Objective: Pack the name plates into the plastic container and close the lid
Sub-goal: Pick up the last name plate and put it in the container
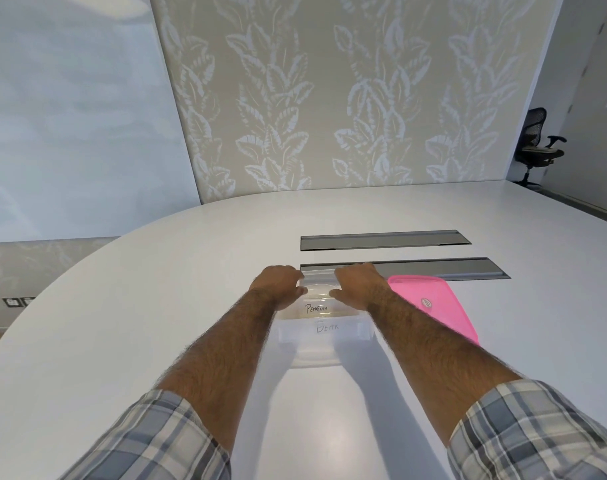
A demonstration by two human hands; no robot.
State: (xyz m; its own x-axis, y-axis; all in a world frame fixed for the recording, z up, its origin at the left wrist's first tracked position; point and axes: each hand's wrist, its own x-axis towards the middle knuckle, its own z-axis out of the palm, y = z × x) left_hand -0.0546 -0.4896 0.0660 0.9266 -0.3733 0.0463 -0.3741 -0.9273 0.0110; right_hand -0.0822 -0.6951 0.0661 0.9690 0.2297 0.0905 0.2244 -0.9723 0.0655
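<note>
Landmark: clear rectangular plastic container (324, 336) on the white oval table (156, 289), straight ahead of the person.
Left hand: the left hand (276, 284) sits at the container's far left corner, fingers curled over the top edge of a clear name plate, thumb toward the middle; it appears to grip that plate, though the fingertips are hidden.
Name plates: the clear acrylic name plate marked "PENGUIN" (316, 308) lies inside the container; a second plate with a fainter word (326, 328) lies nearer its front wall.
Right hand: the right hand (359, 284) mirrors the left at the container's far right corner, fingers curled over the same plate edge, thumb inward.
Lid: the pink plastic lid (433, 306) lies flat just right of the container, not yet fitted.
Handling: the plates look stiff, light and slick, likely to scratch or chip; hold them by the short ends and lower them flat. The lid probably flexes, so press round its rim.
</note>
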